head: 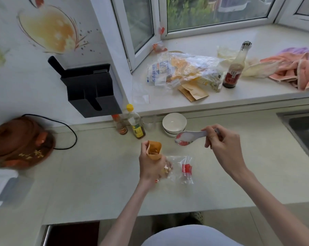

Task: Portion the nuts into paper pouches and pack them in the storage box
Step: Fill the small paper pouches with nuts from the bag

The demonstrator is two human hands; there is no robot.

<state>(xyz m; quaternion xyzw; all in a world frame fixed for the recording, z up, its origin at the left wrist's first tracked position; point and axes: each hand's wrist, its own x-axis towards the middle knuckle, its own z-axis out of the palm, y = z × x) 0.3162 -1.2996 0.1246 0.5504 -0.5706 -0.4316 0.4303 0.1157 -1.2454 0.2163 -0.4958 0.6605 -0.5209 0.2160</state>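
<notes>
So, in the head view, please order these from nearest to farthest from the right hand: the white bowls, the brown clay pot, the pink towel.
From the right hand:
1. White bowls, just left of it, behind.
2. Pink towel, on the windowsill, far right.
3. Brown clay pot, far left on the counter.

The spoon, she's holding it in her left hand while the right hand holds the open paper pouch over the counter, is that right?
No, the hands are swapped. In the head view the right hand grips the spoon, while the left hand holds the open paper pouch over the counter.

Open tan pouch (154, 151) upright (nuts inside) — clear nut bag (178, 170) beside.
</notes>
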